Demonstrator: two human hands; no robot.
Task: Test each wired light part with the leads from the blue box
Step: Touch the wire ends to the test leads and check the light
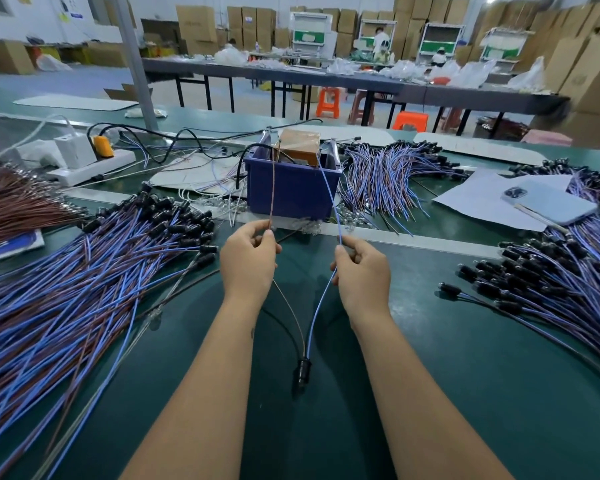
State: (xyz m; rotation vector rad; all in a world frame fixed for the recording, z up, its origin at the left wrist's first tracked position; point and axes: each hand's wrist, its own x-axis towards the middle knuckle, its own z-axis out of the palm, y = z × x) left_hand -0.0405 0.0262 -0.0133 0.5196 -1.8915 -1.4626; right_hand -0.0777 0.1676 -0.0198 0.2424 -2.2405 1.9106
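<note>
Both forearms reached forward, left hand (248, 258) pinched the brown wire (289, 306), right hand (361, 271) pinched the blue wire (317, 313), light part (303, 370) hung below between the wrists, blue box (291, 185) just beyond on the surface (465, 375).

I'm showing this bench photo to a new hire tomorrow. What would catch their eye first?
Most striking are the big fans of blue and brown wired light parts: one heap sweeps across the left of the green table, another pile lies at the right. At centre stands the blue box; its brown lead meets the left hand and its blue lead the right hand, with one black light part between the forearms.
</note>
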